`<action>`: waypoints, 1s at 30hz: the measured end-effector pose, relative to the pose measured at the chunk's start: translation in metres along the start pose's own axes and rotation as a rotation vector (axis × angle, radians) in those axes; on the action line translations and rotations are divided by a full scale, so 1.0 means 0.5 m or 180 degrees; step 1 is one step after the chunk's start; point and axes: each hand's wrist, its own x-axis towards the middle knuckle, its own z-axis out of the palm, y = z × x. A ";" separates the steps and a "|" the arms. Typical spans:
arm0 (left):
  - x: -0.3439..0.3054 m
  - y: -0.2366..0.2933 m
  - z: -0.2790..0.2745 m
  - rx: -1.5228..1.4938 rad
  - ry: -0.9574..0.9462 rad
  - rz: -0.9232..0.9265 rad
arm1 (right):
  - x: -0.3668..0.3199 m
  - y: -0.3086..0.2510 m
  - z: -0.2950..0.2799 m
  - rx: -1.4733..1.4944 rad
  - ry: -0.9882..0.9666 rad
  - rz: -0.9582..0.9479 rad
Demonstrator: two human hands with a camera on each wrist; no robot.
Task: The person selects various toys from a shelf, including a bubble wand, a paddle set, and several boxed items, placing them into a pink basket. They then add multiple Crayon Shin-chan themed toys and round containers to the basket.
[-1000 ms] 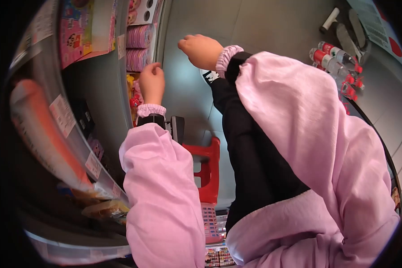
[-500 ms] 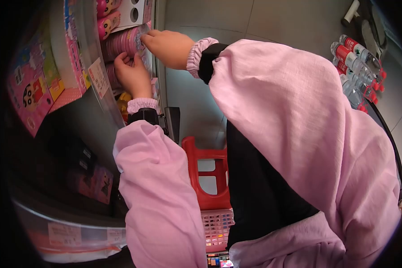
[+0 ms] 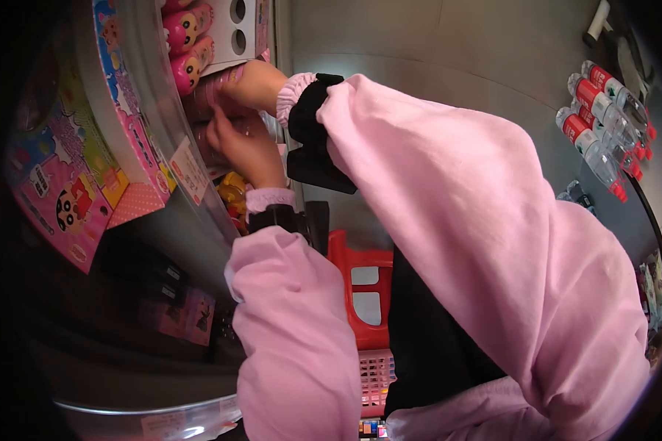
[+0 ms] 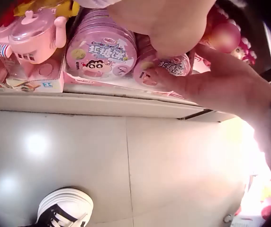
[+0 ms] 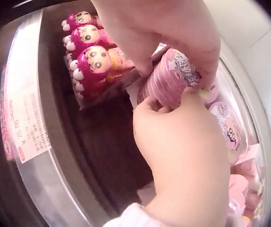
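Both hands reach into a shop shelf at the upper left of the head view. They hold a row of round pink candy boxes (image 5: pixel 166 82), standing on edge with their flat faces outward. My right hand (image 3: pixel 254 84) grips the row from the far side, thumb and fingers around it in the right wrist view. From the near side, my left hand (image 3: pixel 244 151) pinches it, thumb on the front face and fingers curled behind. A second row of the same boxes (image 4: pixel 102 52) stands beside it, a cartoon face on its front box.
Pink-hooded doll-shaped containers (image 5: pixel 95 61) stand deeper on the shelf, near a price label (image 5: pixel 26 123). Pink toy pots (image 4: pixel 33 35) sit beside the boxes. Below are a red plastic frame (image 3: pixel 360 331) and pink mesh basket (image 3: pixel 375 378). Water bottles (image 3: pixel 596 140) stand at right.
Both hands have moved from in front of the shelf into it and now hold the row of boxes. The head view has turned, so the shelf shows more fully.
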 end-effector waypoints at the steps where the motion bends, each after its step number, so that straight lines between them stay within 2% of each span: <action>1: -0.005 -0.005 0.010 -0.0598 -0.0014 -0.0245 | 0.002 -0.010 0.000 -0.0182 -0.0041 0.0310; 2: -0.011 -0.018 0.019 -0.1110 -0.0021 -0.0553 | 0.010 -0.012 0.009 -0.0564 -0.0241 0.0064; 4: 0.001 0.030 0.000 -0.2503 -0.0050 -0.1632 | 0.020 0.000 0.022 -0.1312 -0.0624 -0.0470; 5: 0.005 0.043 -0.007 -0.2830 -0.0018 -0.1929 | 0.003 0.014 0.038 -0.1035 0.0088 -0.0698; 7: 0.006 0.032 -0.007 -0.3128 -0.0054 -0.1999 | -0.014 0.007 0.030 -0.0771 0.0143 -0.0400; 8: -0.005 0.001 0.004 -0.2502 -0.0206 -0.1524 | -0.020 0.003 0.027 -0.0628 0.0171 -0.0238; 10: -0.006 -0.002 0.001 -0.1784 -0.0416 -0.1057 | -0.025 -0.010 0.021 -0.0459 0.0103 0.0115; 13: 0.000 0.023 -0.015 -0.1156 -0.0511 -0.0859 | -0.032 -0.017 0.010 -0.0258 0.0300 0.0209; 15: 0.000 0.046 -0.029 -0.0235 -0.0508 -0.0445 | -0.026 -0.015 0.012 -0.0080 0.0407 0.0159; 17: -0.001 -0.033 -0.004 -0.1488 -0.0508 -0.0958 | -0.005 -0.005 0.026 -0.0153 0.0316 0.0041; 19: 0.010 -0.005 -0.010 -0.2209 -0.0463 -0.1409 | 0.013 0.018 0.035 -0.0413 0.0115 -0.0220; 21: 0.009 0.040 -0.023 -0.2267 -0.0389 -0.1615 | 0.024 0.037 0.040 -0.0856 -0.0212 -0.0638; 22: 0.009 0.054 -0.027 -0.2237 -0.0366 -0.1620 | 0.009 0.018 0.033 -0.0651 -0.0048 -0.0297; 24: 0.002 0.036 -0.028 -0.1699 -0.0464 -0.1134 | -0.027 -0.014 0.030 -0.0226 0.0266 0.0393; 27: 0.008 0.002 -0.042 -0.0090 -0.0746 -0.0031 | -0.028 -0.010 0.034 -0.0596 0.0184 -0.0005; 30: 0.012 0.024 -0.051 -0.0728 -0.0762 -0.0430 | -0.046 -0.030 0.034 -0.0619 0.0184 0.0244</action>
